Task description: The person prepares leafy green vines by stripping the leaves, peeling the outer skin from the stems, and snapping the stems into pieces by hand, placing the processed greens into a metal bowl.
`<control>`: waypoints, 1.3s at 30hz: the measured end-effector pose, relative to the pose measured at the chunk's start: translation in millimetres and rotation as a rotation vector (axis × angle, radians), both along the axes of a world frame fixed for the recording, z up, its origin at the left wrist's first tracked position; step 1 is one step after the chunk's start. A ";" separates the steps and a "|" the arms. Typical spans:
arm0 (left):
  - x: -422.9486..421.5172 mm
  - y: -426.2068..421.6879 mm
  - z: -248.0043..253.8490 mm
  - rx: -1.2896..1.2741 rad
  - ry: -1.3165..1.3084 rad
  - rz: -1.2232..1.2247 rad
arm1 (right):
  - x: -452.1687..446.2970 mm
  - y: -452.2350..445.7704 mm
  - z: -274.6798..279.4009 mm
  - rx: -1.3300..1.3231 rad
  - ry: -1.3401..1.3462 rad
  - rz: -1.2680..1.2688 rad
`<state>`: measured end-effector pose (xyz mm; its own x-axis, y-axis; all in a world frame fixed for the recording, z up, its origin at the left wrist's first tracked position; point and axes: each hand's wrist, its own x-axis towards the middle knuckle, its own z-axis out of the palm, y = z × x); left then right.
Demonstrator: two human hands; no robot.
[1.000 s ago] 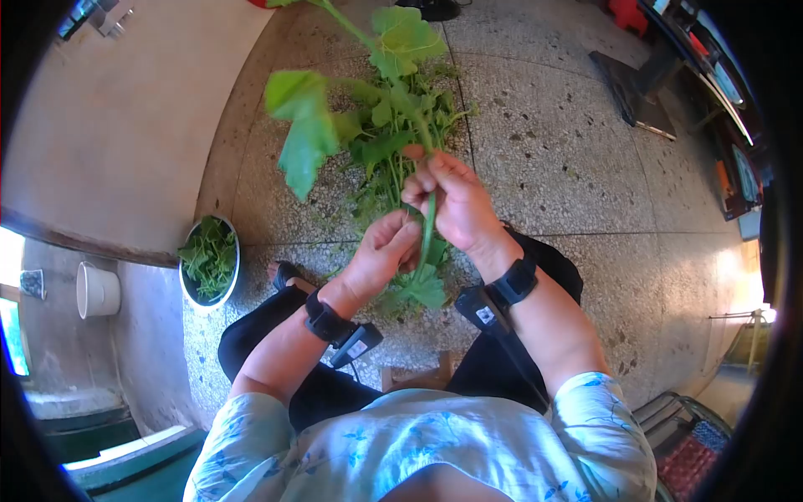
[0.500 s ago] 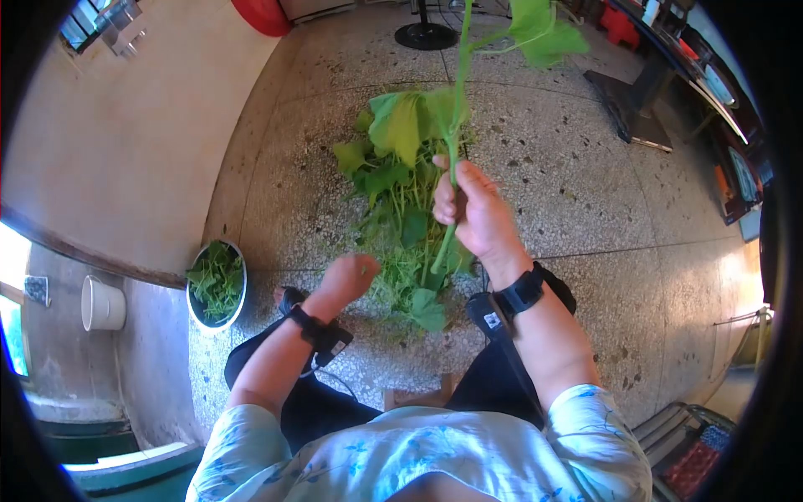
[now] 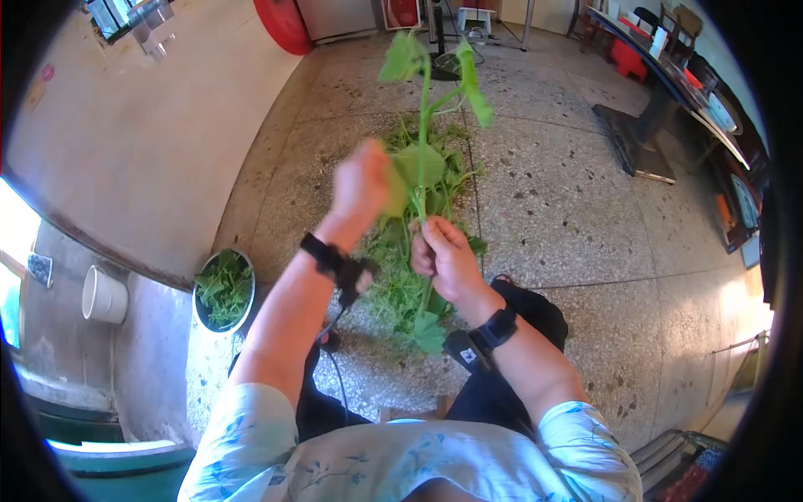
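A long green leafy stem (image 3: 423, 125) stands nearly upright in front of me. My right hand (image 3: 445, 256) is wrapped round its lower part, just under a leaf joint. My left hand (image 3: 361, 186) is raised to the left of the stem, closed and blurred by motion, beside a large leaf (image 3: 418, 166); whether it grips that leaf cannot be made out. Below and behind both hands a heap of green stems and leaves (image 3: 391, 280) lies on the speckled floor. One broad leaf (image 3: 428, 332) rests at its near end.
A round basin (image 3: 250, 303) of greens stands on the floor at the left. Farther left is a white bucket (image 3: 104, 295). A table (image 3: 669, 79) with a dark base is at the upper right. A black stand base (image 3: 439, 69) is ahead, near a red round object (image 3: 283, 25).
My left hand has moved up and forward to the leaf beside the stem. My right hand, still round the stem, has come lower and slightly left. The view has tilted up.
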<state>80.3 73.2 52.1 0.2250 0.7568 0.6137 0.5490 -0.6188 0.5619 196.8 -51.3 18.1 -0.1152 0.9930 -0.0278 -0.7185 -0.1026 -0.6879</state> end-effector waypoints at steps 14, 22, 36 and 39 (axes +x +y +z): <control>-121.3 -0.7 -30.0 -0.423 0.656 0.219 | 4.4 5.3 3.8 0.011 -0.091 -0.018; -9.5 -4.4 82.3 0.243 0.267 -0.269 | -4.9 7.3 -5.8 0.048 -0.234 0.019; -75.3 73.9 91.5 -0.029 0.002 0.317 | 3.2 6.4 -45.7 0.182 -1.180 -0.221; -122.1 72.5 110.9 -0.150 -0.582 0.294 | 9.1 9.3 -39.2 0.162 -1.093 -0.162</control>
